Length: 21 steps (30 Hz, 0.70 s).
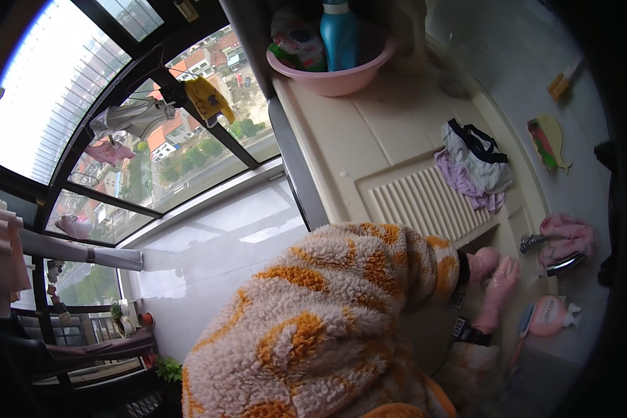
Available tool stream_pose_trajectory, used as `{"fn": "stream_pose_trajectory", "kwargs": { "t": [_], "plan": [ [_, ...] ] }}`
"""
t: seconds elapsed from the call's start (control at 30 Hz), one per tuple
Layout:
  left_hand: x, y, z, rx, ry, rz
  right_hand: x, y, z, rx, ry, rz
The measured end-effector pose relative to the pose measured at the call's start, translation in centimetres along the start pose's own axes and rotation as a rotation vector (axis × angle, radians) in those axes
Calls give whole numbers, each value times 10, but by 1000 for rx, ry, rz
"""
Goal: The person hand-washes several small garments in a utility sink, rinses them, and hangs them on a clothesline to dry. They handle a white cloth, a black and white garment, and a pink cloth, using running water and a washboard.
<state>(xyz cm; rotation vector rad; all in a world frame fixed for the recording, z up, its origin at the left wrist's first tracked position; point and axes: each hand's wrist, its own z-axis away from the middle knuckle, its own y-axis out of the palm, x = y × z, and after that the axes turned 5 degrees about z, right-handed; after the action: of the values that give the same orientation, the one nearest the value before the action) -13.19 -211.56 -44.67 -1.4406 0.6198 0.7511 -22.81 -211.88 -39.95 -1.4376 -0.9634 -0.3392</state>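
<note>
Hands in pink gloves at a wash sink

Left hand (pixel 482 263) and right hand (pixel 500 289) press together under the faucet (pixel 536 242), fingers loosely extended, holding nothing I can make out. A pink bottle (pixel 549 315) lies just beside the right hand; crumpled clothes (pixel 475 167) rest on the ribbed washboard (pixel 425 202), well apart.

fluffy fleece sleeve (pixel 327 313); thin rubbery pink gloves on left hand (pixel 482 263) and right hand (pixel 498 289); shiny metal tap (pixel 536 242); glossy plastic basin (pixel 338 73); matt ribbed washboard (pixel 425 202); soft crumpled cloth garments (pixel 475 167).
</note>
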Motion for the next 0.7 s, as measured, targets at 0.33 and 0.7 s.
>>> {"fn": "stream_pose_trajectory", "kwargs": {
  "t": [0.33, 0.7],
  "plan": [
    [-9, -43, 51, 359, -397, 1712, 25, -22, -14, -45, 430, -435],
    [-34, -97, 44, 584, -123, 1608, -32, -84, 9, -419, 547, -1237]
  ]
}}
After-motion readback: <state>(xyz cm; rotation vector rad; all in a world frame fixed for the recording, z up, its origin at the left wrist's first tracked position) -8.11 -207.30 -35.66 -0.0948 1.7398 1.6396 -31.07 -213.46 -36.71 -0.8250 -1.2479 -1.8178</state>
